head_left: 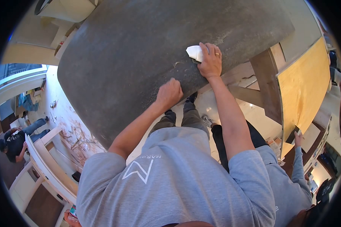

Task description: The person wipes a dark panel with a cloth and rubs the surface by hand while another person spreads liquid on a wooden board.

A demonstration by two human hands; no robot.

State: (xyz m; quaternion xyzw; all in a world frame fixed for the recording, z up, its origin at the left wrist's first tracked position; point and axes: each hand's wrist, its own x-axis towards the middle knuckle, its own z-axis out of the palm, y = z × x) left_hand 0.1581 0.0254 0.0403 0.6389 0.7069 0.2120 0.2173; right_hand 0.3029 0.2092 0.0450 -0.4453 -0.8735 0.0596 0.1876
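Observation:
A large dark grey round slab [132,56] fills the middle of the view, dusty and scuffed near its edge. My right hand [211,60] presses a folded white cloth [195,52] flat onto the slab close to its rim, fingers curled over the cloth. Closed into a fist, my left hand [169,92] rests on the slab's edge with nothing visible in it, a little nearer to me than the right hand. Below the rim I see my legs and shoes [191,97].
A wooden trestle base [265,79] stands under the slab at right. Another person in a grey sleeve holds a plywood board [305,87] with one hand [297,138]. At far left a person [17,140] crouches on the littered floor beside a white furniture frame [45,166].

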